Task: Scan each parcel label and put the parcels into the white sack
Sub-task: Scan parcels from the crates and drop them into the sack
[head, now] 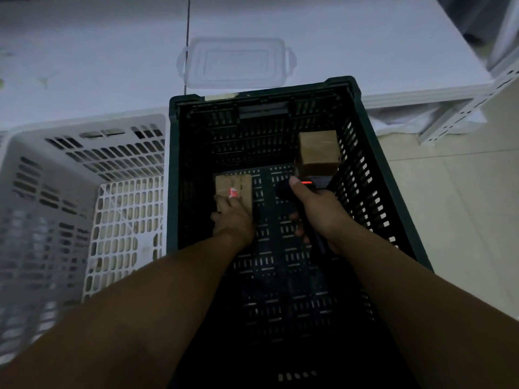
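Observation:
Two brown cardboard parcels lie in a dark green slotted crate. The nearer parcel, with a red and white mark on top, sits on the crate floor at the left, and my left hand grips its near end. A second parcel rests against the crate's right wall further back. My right hand holds a black handheld scanner whose head glows red just below the second parcel. No white sack is in view.
A white slotted basket stands left of the crate, touching it. Behind both is a white table with a clear plastic lid on it. A metal shelf leg and tiled floor lie at the right.

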